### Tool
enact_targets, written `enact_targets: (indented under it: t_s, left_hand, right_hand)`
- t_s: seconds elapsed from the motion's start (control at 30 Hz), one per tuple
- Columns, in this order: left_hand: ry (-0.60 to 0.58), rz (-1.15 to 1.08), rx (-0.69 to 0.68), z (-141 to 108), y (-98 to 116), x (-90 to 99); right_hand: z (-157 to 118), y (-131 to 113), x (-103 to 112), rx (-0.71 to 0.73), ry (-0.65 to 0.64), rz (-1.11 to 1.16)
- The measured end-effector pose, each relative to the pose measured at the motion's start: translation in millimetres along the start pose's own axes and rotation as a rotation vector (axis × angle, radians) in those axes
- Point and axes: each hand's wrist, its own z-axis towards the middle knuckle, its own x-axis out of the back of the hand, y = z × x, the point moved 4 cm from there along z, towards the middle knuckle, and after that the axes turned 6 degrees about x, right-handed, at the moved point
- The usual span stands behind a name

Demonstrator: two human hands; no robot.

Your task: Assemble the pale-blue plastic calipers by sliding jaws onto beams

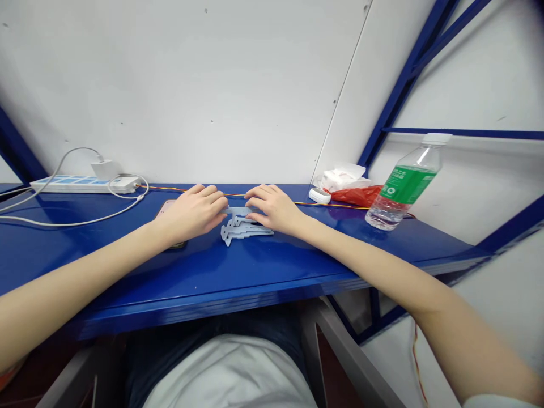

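Between my two hands is a light grey flat piece [238,211], its ends gripped by bent fingers. My left hand [198,209] closes on its left end, and my right hand [274,208] closes on its right end. Just below it, several similar grey caliper-like pieces [244,231] lie together on the blue table [204,277]. Part of a phone [165,208] shows beneath my left wrist; the rest is covered.
At the left are a white power strip [80,184], a charger [106,169] and a looping white cable. To the right stand a green-labelled bottle [406,184], a red bag [357,195], white tissue packaging [342,177] and a small white device [319,195]. Thin coloured wires cross behind my hands.
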Motion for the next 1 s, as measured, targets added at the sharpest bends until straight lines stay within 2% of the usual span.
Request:
enact_targets:
  t_s: [0.17,0.27,0.5,0.7,0.83,1.0]
  left_hand:
    - [-0.037,0.098,0.097,-3,-19,-6.7]
    - [-0.067,0.085,0.09,-4,-23,-9.1]
    - [0.0,-0.032,-0.081,-4,3,-3.3]
    - [0.023,-0.038,-0.045,-4,4,-2.9]
    - [0.014,-0.043,-0.048,-5,4,-3.4]
    - [-0.05,-0.118,0.076,-3,3,-3.7]
  right_hand:
    - [-4,17,0,-0.111,-0.015,-0.027]
    - [-5,19,3,-0.142,0.005,-0.036]
    - [0,-3,5,-0.026,0.022,-0.021]
    - [0,-5,6,0.002,0.048,-0.025]
    - [-1,-6,7,0.06,0.114,-0.067]
    - [-2,-9,7,0.133,0.192,-0.141]
